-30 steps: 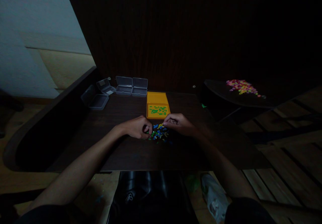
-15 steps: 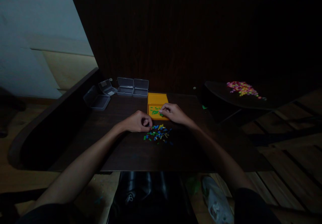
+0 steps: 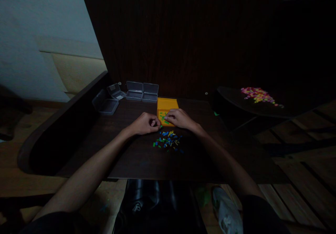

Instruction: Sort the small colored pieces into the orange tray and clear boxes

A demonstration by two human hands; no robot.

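A small heap of blue, green and yellow beads (image 3: 168, 142) lies on the dark wooden table (image 3: 136, 157). Just behind it stands an orange tray (image 3: 167, 105) holding green beads. My left hand (image 3: 144, 123) rests curled at the tray's front left corner, fingertips pinched together on something too small to make out. My right hand (image 3: 178, 118) lies over the tray's front part, fingers bent down into it; whatever it holds is hidden.
Clear plastic boxes stand open at the back left: a pair (image 3: 142, 91), a small one (image 3: 115, 91) and another (image 3: 105, 104). A pile of pink and yellow beads (image 3: 257, 95) lies on a dark surface at the right. A shoe (image 3: 227, 209) shows below the table's front edge.
My right hand went from the bead heap forward onto the orange tray. My left hand shifted forward from the heap to the tray's front corner. The view drifted a little.
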